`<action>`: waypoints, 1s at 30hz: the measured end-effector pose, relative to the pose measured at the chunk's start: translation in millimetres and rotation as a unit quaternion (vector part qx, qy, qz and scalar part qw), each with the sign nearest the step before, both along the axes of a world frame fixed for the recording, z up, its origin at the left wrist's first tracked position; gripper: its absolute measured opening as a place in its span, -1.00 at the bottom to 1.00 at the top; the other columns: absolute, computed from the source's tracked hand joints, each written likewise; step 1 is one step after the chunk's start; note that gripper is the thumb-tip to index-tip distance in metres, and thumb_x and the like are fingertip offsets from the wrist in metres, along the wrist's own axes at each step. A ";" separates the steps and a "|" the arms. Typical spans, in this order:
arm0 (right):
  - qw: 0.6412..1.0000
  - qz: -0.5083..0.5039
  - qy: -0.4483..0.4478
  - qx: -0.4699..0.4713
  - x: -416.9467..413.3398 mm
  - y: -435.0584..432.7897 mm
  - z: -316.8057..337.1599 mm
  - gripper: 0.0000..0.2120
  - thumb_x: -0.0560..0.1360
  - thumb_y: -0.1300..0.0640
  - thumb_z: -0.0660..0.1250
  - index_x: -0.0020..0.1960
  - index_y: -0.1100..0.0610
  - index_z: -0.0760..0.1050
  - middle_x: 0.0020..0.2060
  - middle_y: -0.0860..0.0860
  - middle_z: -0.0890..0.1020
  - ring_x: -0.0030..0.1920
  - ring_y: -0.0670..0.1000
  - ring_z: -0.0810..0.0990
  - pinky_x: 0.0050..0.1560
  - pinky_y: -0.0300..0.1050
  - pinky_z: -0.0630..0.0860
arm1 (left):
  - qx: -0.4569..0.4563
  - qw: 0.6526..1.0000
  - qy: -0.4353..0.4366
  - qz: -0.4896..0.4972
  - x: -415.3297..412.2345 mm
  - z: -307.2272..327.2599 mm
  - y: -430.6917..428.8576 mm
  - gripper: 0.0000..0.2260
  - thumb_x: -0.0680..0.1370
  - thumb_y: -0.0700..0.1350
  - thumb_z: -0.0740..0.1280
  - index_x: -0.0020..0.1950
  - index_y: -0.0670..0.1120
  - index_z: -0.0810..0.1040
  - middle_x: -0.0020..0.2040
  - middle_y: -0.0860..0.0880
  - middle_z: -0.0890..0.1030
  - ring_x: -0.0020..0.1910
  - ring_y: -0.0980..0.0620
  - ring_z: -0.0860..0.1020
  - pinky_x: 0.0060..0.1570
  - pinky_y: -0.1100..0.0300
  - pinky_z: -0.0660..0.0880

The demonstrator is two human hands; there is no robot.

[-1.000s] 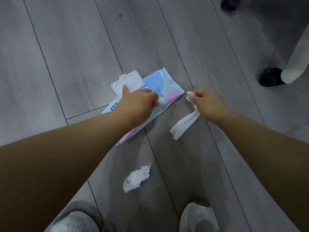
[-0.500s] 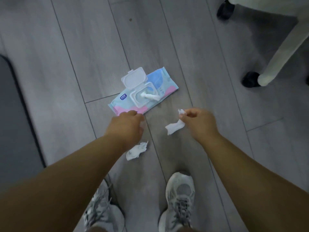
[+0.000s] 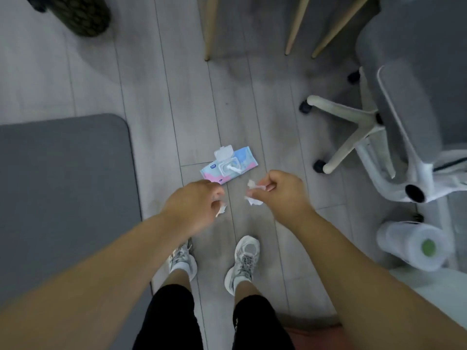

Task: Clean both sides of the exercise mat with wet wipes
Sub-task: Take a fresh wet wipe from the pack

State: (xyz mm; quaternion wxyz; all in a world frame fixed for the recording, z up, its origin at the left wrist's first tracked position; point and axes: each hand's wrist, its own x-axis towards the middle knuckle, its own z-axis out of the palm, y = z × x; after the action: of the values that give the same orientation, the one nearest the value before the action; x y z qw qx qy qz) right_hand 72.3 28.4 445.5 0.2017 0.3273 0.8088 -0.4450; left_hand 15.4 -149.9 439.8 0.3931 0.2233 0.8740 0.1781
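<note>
One wide-angle camera on my head, facing forward and down, left hand (image 3: 194, 204) and right hand (image 3: 281, 192) close, floor (image 3: 192, 109) farther below.

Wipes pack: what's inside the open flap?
The lid is flipped back; one white wipe pokes from the wipes pack's opening. Any stack beneath is hidden by the wrapper.

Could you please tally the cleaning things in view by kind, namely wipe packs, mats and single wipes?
Wipe pack: 1
Exercise mat: 1
Single wipes: 3 (held wipe in the right hand, crumpled wipe beside the left hand, protruding wipe in the pack opening)
Total: 5
</note>
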 end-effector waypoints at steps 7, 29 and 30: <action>0.990 0.048 0.090 -0.093 -37.9 -44.9 193.4 -0.79 0.33 0.21 0.52 -0.34 -0.05 0.56 -0.42 -0.14 0.60 -0.40 -0.23 0.50 -0.25 -0.36 0.45 | 0.176 0.965 -0.083 0.178 -18.0 175.4 -37.1 -0.68 0.47 -0.02 0.42 0.21 0.03 0.54 0.16 0.15 0.49 0.10 0.17 0.46 -0.04 0.40 0.33; 0.934 0.167 0.281 -0.144 -107.0 -71.6 391.5 -0.88 0.58 0.17 0.19 -0.15 0.07 0.38 -0.30 0.01 0.51 -0.27 -0.02 0.48 -0.18 -0.05 0.50 | 0.370 0.722 0.152 0.564 4.5 390.0 -56.4 -0.75 0.48 -0.10 0.42 -0.29 -0.09 0.38 -0.41 0.04 0.31 -0.46 0.16 0.27 -0.47 0.37 0.22; 0.935 0.170 0.287 -0.121 -106.8 -67.5 389.9 -0.90 0.57 0.15 0.19 -0.13 0.06 0.39 -0.31 -0.02 0.51 -0.30 -0.04 0.46 -0.24 -0.10 0.45 | 0.367 0.708 0.158 0.582 13.0 391.8 -51.4 -0.76 0.48 -0.10 0.42 -0.28 -0.10 0.39 -0.40 0.02 0.33 -0.44 0.14 0.29 -0.46 0.37 0.24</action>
State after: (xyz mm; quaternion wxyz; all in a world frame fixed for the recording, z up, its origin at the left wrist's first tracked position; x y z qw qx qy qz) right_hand -34.5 -39.1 835.4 0.0715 0.0167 0.8159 -0.5735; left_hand 28.4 -201.2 831.6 -0.0458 -0.1784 0.7452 0.6409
